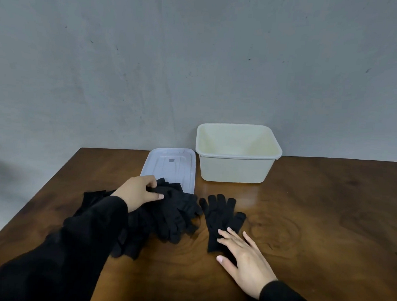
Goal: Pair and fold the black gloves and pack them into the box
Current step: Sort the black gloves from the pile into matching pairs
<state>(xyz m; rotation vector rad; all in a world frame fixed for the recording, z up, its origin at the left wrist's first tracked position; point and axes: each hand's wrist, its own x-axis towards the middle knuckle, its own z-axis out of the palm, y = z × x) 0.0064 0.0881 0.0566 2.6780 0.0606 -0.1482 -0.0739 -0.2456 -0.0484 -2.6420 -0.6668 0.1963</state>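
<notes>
The left hand (137,191) grabs the glove pile (167,215) (all black). The right hand (245,257) lies flat, fingers straight, on one glove (219,217).

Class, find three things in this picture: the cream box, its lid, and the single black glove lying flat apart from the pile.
cream box (234,167), head view, on its front wall.
lid (169,164), head view, on its flat top.
single black glove (217,216), head view, on its palm above the right hand (245,258).
</notes>
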